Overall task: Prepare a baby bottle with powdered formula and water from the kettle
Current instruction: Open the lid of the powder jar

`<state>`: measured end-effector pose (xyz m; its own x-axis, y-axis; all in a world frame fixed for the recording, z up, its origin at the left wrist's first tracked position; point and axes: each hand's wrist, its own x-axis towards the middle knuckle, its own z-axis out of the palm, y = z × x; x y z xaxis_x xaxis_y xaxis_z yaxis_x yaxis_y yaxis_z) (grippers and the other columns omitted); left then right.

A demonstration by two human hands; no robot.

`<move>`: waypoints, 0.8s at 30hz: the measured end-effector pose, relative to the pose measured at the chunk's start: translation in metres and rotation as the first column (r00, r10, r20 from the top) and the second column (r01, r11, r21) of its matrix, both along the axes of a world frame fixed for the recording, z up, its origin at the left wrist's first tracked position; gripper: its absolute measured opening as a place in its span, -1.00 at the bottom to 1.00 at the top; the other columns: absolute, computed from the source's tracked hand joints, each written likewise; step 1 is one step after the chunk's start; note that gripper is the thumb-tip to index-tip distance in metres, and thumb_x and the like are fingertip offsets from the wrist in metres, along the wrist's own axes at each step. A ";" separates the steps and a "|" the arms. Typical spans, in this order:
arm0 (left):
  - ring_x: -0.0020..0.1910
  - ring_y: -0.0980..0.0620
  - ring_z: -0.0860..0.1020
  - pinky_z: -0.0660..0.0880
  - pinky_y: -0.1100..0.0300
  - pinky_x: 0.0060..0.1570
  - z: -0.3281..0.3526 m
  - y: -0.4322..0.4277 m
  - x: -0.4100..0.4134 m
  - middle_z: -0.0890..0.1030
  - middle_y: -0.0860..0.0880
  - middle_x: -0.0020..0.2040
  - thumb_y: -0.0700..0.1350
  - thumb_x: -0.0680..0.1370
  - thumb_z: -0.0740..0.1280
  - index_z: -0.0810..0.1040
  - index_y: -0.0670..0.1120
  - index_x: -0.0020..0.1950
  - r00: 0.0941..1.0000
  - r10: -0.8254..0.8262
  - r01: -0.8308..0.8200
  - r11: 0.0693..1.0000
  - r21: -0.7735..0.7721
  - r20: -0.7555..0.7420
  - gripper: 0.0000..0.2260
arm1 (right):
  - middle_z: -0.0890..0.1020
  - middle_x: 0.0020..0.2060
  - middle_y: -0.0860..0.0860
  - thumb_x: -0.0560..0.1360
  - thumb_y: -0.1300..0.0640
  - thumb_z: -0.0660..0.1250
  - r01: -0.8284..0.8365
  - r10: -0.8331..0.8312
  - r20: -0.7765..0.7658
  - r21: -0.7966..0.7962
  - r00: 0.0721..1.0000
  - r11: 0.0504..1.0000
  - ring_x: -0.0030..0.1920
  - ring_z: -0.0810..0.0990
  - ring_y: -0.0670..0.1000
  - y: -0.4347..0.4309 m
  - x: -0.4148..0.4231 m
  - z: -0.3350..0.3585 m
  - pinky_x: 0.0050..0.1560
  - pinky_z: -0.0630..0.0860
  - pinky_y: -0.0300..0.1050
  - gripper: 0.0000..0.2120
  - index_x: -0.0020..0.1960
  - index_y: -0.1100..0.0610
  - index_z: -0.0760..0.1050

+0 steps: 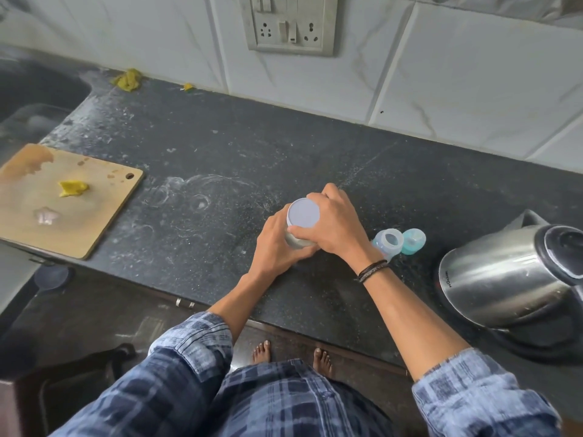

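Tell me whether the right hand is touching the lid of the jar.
Touching. The head view shows the right hand wrapped over the rim of the grey lid, thumb and fingers pressed against its edge, while the left hand grips the jar below.

Both arms are extended forward and downward, converging at the middle, with checked sleeves rolled back to the elbows so that the forearms are bared. The left hand (277, 244) is curled from the left side, palm turned inward, its fingers closed in a grasp. The right hand (336, 220) is arched over from above and from the right, knuckles raised, thumb pressed down at the near side. Dark bands are worn at the right wrist. Bare feet are seen below.
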<state>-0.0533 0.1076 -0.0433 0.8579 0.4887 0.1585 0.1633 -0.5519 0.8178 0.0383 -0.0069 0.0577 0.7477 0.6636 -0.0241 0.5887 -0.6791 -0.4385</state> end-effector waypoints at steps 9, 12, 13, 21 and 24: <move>0.31 0.49 0.29 0.25 0.39 0.24 -0.002 0.005 -0.001 0.29 0.60 0.30 0.34 0.26 0.57 0.26 0.32 0.48 1.000 -0.020 0.020 0.999 0.026 -0.015 -0.14 | 0.35 0.06 -0.01 0.37 -0.14 0.61 -0.130 0.130 -0.010 0.014 0.991 0.991 0.14 0.43 0.11 -0.003 0.009 0.001 0.09 0.36 -0.14 -0.32 0.37 0.16 0.55; 0.31 0.40 0.33 0.29 0.36 0.25 -0.003 0.006 0.001 0.33 0.56 0.29 0.31 0.27 0.60 0.28 0.28 0.48 0.999 -0.023 0.024 0.999 0.033 -0.028 -0.14 | 0.39 0.08 0.00 0.38 -0.11 0.59 -0.171 0.170 -0.030 -0.008 0.985 0.985 0.13 0.39 0.06 -0.003 0.013 0.004 0.08 0.35 -0.15 -0.33 0.39 0.16 0.53; 0.30 0.43 0.33 0.27 0.39 0.24 -0.002 0.005 0.001 0.32 0.57 0.29 0.31 0.27 0.59 0.28 0.28 0.48 0.999 -0.022 0.023 0.999 0.035 -0.024 -0.14 | 0.41 0.10 0.02 0.38 -0.10 0.59 -0.176 0.176 -0.037 -0.015 0.984 0.984 0.13 0.39 0.06 -0.003 0.013 0.005 0.08 0.36 -0.15 -0.32 0.40 0.16 0.53; 0.28 0.36 0.31 0.20 0.47 0.22 -0.004 -0.001 0.001 0.36 0.34 0.29 0.33 0.28 0.55 0.28 0.18 0.51 1.000 0.007 -0.006 1.000 0.021 -0.017 -0.12 | 0.40 0.35 0.01 0.42 0.05 0.54 -0.205 0.192 -0.170 -0.062 0.967 0.977 0.37 0.32 0.09 0.000 0.015 0.010 0.32 0.38 -0.07 -0.17 0.62 0.08 0.31; 0.31 0.35 0.30 0.17 0.49 0.24 -0.004 -0.004 0.001 0.41 0.26 0.37 0.33 0.30 0.53 0.29 0.17 0.52 1.000 0.013 -0.014 0.999 0.030 0.003 -0.14 | 0.33 0.46 0.03 0.45 -0.10 0.56 -0.152 0.143 -0.164 -0.041 0.976 0.988 0.45 0.28 0.13 0.000 0.011 0.009 0.41 0.34 0.01 -0.11 0.66 0.04 0.22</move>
